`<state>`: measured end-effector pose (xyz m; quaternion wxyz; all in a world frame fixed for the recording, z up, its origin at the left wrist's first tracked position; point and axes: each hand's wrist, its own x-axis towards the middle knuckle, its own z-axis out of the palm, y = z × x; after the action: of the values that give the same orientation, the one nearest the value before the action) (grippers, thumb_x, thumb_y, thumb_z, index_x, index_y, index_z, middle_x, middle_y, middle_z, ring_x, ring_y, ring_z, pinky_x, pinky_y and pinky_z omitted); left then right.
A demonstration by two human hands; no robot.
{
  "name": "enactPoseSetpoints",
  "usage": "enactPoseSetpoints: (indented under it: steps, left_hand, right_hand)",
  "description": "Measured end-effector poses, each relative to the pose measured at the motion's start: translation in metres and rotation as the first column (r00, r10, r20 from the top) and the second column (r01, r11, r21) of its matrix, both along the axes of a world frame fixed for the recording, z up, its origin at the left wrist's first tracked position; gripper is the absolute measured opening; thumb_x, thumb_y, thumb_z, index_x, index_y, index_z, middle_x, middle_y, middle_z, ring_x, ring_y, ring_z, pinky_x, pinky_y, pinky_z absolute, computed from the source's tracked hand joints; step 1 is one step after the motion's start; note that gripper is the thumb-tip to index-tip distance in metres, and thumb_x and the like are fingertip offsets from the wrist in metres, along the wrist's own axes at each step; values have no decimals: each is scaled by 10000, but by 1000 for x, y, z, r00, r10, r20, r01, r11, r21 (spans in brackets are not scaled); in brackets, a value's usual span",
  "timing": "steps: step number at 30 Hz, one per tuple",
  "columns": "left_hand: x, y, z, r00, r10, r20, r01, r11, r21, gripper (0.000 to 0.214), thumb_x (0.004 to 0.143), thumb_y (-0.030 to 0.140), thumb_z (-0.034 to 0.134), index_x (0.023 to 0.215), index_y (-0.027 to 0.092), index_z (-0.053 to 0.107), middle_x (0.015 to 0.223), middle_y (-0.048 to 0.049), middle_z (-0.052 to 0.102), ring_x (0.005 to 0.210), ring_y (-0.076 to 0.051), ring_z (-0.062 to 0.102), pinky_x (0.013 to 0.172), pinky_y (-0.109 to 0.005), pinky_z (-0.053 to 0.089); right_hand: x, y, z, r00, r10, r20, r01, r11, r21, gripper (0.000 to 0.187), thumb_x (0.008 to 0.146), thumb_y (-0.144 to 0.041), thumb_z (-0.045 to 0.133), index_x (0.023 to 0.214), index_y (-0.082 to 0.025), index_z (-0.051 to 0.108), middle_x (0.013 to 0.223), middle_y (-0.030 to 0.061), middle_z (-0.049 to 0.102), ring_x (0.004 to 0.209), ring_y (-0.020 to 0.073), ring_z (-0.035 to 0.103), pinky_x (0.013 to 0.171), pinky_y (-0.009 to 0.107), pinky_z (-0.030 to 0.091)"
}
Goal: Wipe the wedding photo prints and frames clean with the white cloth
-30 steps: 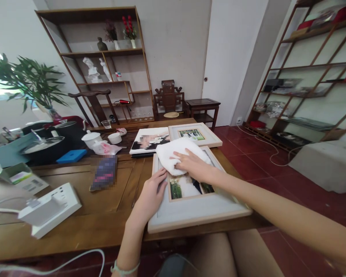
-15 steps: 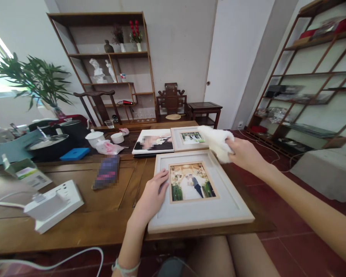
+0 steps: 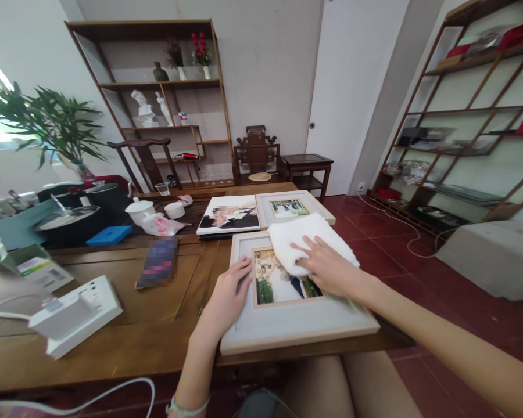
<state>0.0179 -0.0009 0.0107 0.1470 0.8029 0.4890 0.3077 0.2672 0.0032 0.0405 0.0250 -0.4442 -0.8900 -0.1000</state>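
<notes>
A light wooden picture frame [image 3: 287,325] with a wide pale mat lies flat at the table's front edge, a wedding photo [image 3: 265,284] in its middle. My left hand [image 3: 229,290] rests on the frame's left side, fingers stretched out and open. My right hand [image 3: 325,264] holds a white fluffy cloth [image 3: 316,229] against the frame's upper right part, some fingers extended over it. The cloth covers the top right of the photo and the frame's far right corner. Behind lie a second wooden frame [image 3: 326,213] and a white-edged picture panel [image 3: 233,215].
On the wooden table [image 3: 165,325] at left are a white power strip [image 3: 87,313], a small open box [image 3: 43,270], a blue block [image 3: 108,235], a pan [image 3: 70,217] and white cups [image 3: 174,209]. Shelves stand behind and at right; the table's right edge drops to red floor.
My right hand has brought the white cloth from beyond the frame's far right corner leftward and nearer, onto the frame and photo. My left hand stays on the frame's left side.
</notes>
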Motion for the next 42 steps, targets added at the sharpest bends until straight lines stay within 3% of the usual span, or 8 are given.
enactPoseSetpoints:
  steps: [6, 10, 14, 20, 27, 32, 36, 42]
  left_hand:
    - [1, -1, 0, 1000, 4, -3, -4, 1000, -2, 349, 866, 175, 446, 1156, 79, 616, 1263, -126, 587, 1232, -221, 495, 1056, -388, 379]
    - [1, -1, 2, 1000, -12, -27, 12, 1000, 11, 353, 867, 174, 441, 1163, 86, 611, 1270, -124, 581, 1233, -225, 494, 1048, -401, 388]
    - [0, 0, 2, 999, -34, -37, 35, 999, 21, 353, 870, 171, 433, 1171, 117, 609, 1273, -106, 582, 1240, -218, 486, 1048, -405, 387]
    - [-1, 0, 3, 998, -49, -26, 49, 999, -4, 364, 870, 179, 432, 1185, 106, 599, 1293, -107, 565, 1256, -219, 467, 1062, -400, 371]
    - [-1, 0, 3, 1000, -31, 5, 31, 1000, 0, 349, 860, 187, 448, 1162, 147, 618, 1272, -94, 585, 1239, -221, 486, 1044, -417, 393]
    - [1, 0, 2, 1000, -8, 16, 8, 1000, 17, 342, 858, 189, 448, 1146, 157, 629, 1254, -92, 598, 1228, -220, 498, 1042, -419, 398]
    - [1, 0, 1, 1000, -2, 12, 2, 1000, 17, 342, 858, 184, 445, 1143, 145, 631, 1252, -98, 600, 1228, -221, 498, 1046, -419, 394]
    - [0, 0, 0, 1000, -3, 3, 3, 1000, 9, 349, 858, 187, 444, 1154, 137, 622, 1261, -104, 592, 1239, -231, 486, 1047, -428, 389]
  right_hand:
    - [-12, -96, 26, 1000, 4, -1, -4, 964, -264, 475, 660, -56, 496, 1101, -165, 633, 1367, 152, 467, 1207, 401, 443, 932, 551, 421]
    - [-22, -114, 25, 997, 20, -68, -44, 931, -364, 547, 625, -115, 553, 1165, -186, 592, 1429, 124, 390, 1269, 400, 365, 1004, 549, 364]
    - [-22, -83, 7, 980, -11, -201, -36, 973, -230, 486, 684, -128, 533, 1162, -200, 584, 1460, 96, 347, 1349, 341, 226, 1087, 517, 237]
    - [-6, -5, -3, 984, -44, -172, 46, 999, 7, 446, 761, -161, 503, 1205, -135, 536, 1483, 141, 283, 1365, 327, 187, 1092, 501, 198]
    - [-11, 41, 3, 996, -44, -76, 44, 999, 3, 547, 709, -88, 454, 1249, -137, 525, 1449, 131, 357, 1353, 382, 177, 1031, 626, 175]
    - [-11, -6, 12, 994, 65, -89, -78, 984, -161, 554, 681, -70, 442, 1219, -140, 558, 1390, 143, 442, 1344, 351, 228, 1036, 600, 210]
    - [-11, -71, 36, 978, 130, -163, -187, 895, -405, 509, 658, -52, 441, 1124, -160, 613, 1283, 141, 554, 1338, 282, 283, 1082, 516, 218]
    - [-24, -108, 31, 957, 124, -261, -226, 884, -410, 522, 637, -130, 527, 1149, -201, 604, 1426, 104, 402, 1353, 327, 229, 1083, 561, 187]
